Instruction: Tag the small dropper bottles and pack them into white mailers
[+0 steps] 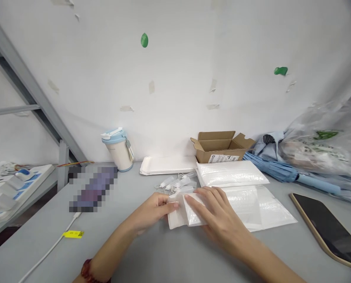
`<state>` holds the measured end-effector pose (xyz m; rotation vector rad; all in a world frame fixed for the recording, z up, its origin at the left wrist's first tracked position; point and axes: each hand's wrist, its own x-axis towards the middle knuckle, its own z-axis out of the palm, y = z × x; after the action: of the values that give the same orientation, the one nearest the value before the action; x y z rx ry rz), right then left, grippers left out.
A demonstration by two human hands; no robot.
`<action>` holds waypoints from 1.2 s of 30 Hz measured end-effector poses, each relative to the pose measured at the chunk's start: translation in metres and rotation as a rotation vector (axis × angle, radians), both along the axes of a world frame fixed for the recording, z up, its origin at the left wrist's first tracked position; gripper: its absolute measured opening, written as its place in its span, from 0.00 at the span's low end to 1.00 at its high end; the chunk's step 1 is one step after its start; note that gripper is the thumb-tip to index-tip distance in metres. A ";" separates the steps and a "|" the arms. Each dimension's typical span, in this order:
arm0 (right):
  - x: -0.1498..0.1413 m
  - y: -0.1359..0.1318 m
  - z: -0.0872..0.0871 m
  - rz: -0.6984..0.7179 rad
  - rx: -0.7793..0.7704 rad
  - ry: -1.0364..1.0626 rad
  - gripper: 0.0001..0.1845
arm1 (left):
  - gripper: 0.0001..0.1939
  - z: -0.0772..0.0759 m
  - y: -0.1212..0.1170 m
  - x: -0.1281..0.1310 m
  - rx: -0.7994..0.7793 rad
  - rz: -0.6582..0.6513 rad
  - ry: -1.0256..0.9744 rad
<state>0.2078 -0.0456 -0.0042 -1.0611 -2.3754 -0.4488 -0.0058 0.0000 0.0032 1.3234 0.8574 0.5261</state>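
Observation:
Both hands hold a small white plastic pouch (179, 212) low over the front middle of the table. My left hand (151, 210) pinches its left edge between thumb and fingers. On the right side, my right hand (215, 212) grips a folded, shiny part of it, with the index finger lying across the front; its thumb is hidden. Just behind the pouch lies a small heap of white pieces with thin loops (178, 182), partly covered by the hands. Clear-white plastic bags (231, 173) are stacked flat behind and to the right of my right hand.
An open cardboard box (222, 147) and a flat white packet (169, 165) sit by the wall. A cup (118, 151) stands left, near a blurred-out device (94, 190) on a cable. A phone (325, 228), blue umbrella (272, 169) and plastic bag (325, 141) lie right.

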 end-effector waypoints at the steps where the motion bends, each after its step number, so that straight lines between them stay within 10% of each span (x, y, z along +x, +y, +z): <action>1: 0.000 0.000 0.000 -0.006 -0.010 -0.028 0.35 | 0.14 -0.001 0.000 0.001 -0.018 0.005 -0.005; 16: 0.001 0.005 -0.013 -0.106 0.010 -0.168 0.44 | 0.18 -0.005 -0.003 0.005 -0.098 -0.057 -0.065; 36: -0.002 -0.002 -0.002 0.069 0.235 0.132 0.14 | 0.21 0.003 -0.009 0.009 -0.115 -0.038 -0.083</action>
<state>0.2060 -0.0474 -0.0059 -0.8717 -2.1736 -0.5973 0.0027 -0.0093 0.0058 1.2027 0.7814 0.4918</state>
